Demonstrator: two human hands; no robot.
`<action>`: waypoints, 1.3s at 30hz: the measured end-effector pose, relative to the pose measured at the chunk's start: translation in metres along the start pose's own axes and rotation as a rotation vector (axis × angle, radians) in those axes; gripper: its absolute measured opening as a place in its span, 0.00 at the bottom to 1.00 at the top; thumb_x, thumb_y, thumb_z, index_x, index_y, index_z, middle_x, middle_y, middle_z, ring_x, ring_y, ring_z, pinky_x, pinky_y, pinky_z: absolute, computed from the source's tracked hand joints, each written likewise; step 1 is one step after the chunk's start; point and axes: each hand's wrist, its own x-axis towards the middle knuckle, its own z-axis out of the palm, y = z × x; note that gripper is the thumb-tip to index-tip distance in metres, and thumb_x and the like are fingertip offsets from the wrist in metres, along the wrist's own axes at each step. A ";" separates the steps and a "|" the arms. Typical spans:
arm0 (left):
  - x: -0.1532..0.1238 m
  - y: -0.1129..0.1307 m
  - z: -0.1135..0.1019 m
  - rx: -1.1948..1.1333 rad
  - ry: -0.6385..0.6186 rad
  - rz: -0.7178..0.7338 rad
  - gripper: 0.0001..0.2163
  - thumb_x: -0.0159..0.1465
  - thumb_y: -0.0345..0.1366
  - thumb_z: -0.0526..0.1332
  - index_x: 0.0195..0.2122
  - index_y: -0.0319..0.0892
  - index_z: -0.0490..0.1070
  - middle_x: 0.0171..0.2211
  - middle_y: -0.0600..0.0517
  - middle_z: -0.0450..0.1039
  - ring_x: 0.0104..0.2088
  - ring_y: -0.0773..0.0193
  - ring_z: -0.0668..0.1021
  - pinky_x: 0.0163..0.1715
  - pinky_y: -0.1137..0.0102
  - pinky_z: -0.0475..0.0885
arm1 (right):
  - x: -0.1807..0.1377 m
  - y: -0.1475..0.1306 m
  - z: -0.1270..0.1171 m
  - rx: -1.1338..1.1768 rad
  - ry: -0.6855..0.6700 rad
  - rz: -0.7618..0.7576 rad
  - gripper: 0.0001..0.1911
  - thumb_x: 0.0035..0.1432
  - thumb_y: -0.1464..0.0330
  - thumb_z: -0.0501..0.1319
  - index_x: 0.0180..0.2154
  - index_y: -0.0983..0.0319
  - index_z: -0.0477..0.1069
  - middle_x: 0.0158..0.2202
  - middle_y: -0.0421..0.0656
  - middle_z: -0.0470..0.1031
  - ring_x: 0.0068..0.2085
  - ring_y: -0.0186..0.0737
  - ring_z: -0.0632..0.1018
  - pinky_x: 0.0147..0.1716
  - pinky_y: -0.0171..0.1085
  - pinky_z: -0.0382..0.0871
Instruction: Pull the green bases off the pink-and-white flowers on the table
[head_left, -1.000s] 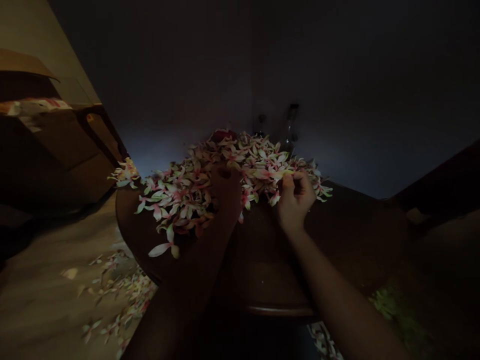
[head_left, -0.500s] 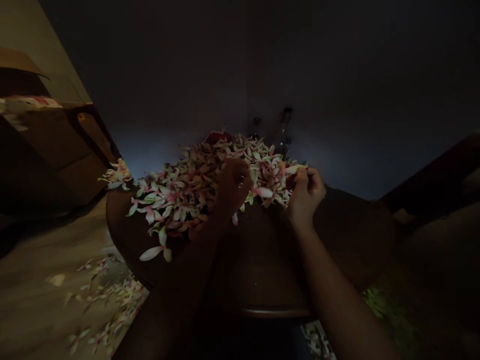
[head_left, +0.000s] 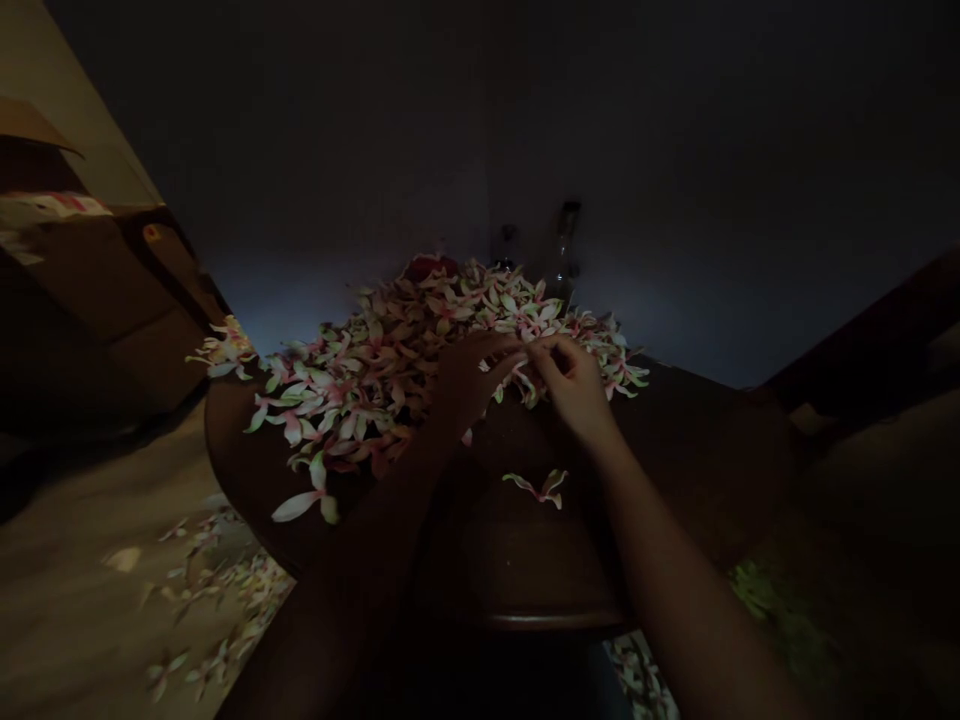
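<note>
A heap of pink-and-white petal pieces with greenish tips (head_left: 360, 365) covers the back and left of a dark round table (head_left: 495, 575). At the heap's front edge my left hand (head_left: 472, 378) is closed, in shadow, its fingertips meeting those of my right hand. My right hand (head_left: 579, 385) curls in a pinch, thumb against fingers. Whatever lies between the fingertips is too dark and small to name. Alone on the table, nearer me, lies one petal piece (head_left: 538, 489) with its petals spread.
Behind the heap stand a clear bottle with a dark cap (head_left: 566, 245) and a red thing (head_left: 430, 267). Cardboard boxes (head_left: 90, 270) are at the left. More petal pieces (head_left: 255, 590) lie on the floor, and something green (head_left: 776, 605) is low at the right.
My right hand has moved left from the heap's right side to meet my left hand. The petal piece it pinched is gone from there; one now lies on the table in front.
</note>
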 end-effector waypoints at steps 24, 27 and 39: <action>-0.001 0.001 0.000 -0.279 -0.065 -0.407 0.10 0.59 0.40 0.65 0.37 0.44 0.82 0.38 0.53 0.82 0.42 0.60 0.81 0.44 0.70 0.74 | -0.001 -0.008 0.003 0.241 -0.064 -0.042 0.16 0.61 0.54 0.61 0.31 0.59 0.68 0.22 0.37 0.69 0.23 0.34 0.69 0.24 0.35 0.62; -0.001 0.002 -0.001 -0.290 -0.093 -0.410 0.11 0.59 0.43 0.64 0.36 0.43 0.82 0.37 0.53 0.82 0.42 0.61 0.81 0.44 0.71 0.73 | -0.002 -0.006 0.002 0.211 -0.047 -0.025 0.17 0.61 0.52 0.61 0.30 0.58 0.67 0.22 0.37 0.69 0.22 0.33 0.67 0.22 0.35 0.60; -0.001 0.001 -0.002 -0.325 -0.179 -0.395 0.15 0.61 0.48 0.62 0.30 0.40 0.79 0.32 0.53 0.79 0.38 0.62 0.78 0.39 0.72 0.71 | -0.002 -0.006 0.004 0.206 -0.038 0.014 0.19 0.61 0.50 0.60 0.30 0.58 0.67 0.23 0.37 0.69 0.23 0.32 0.69 0.22 0.34 0.61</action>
